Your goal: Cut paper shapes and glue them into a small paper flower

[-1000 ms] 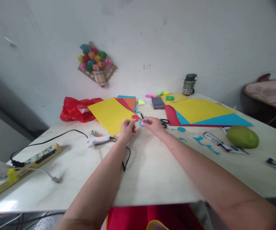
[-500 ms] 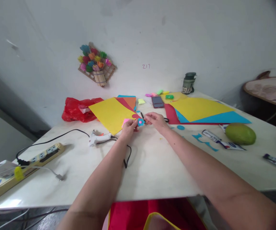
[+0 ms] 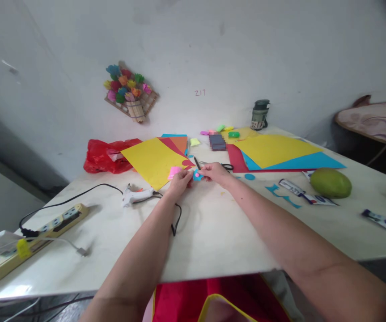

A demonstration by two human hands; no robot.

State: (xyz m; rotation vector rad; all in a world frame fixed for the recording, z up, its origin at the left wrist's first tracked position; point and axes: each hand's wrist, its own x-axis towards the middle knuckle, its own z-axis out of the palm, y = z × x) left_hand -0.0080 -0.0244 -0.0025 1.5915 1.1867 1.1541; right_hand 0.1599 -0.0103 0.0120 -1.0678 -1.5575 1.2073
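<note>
Between my two hands is a small blue paper flower [image 3: 197, 175] with a pink centre. My left hand [image 3: 181, 180] pinches its left edge. The fingers of my right hand [image 3: 213, 172] are closed at its right edge. Just behind lie a black pen [image 3: 197, 163] and scissors with black handles [image 3: 227, 167], partly covered by my right hand. A pink packet [image 3: 174, 172] sits beside my left hand, next to yellow paper [image 3: 155, 161] and red paper petals [image 3: 187, 163].
A white glue gun [image 3: 137, 195] with its cord and a power strip [image 3: 58, 221] are at left. Blue scraps [image 3: 282, 196], tubes [image 3: 318, 199] and a green mango [image 3: 331, 183] lie at right. A phone [image 3: 217, 141] and bottle [image 3: 260, 115] stand farther back.
My right hand has moved left and down to the blue flower, closing the gap between my hands. The view has shifted slightly.
</note>
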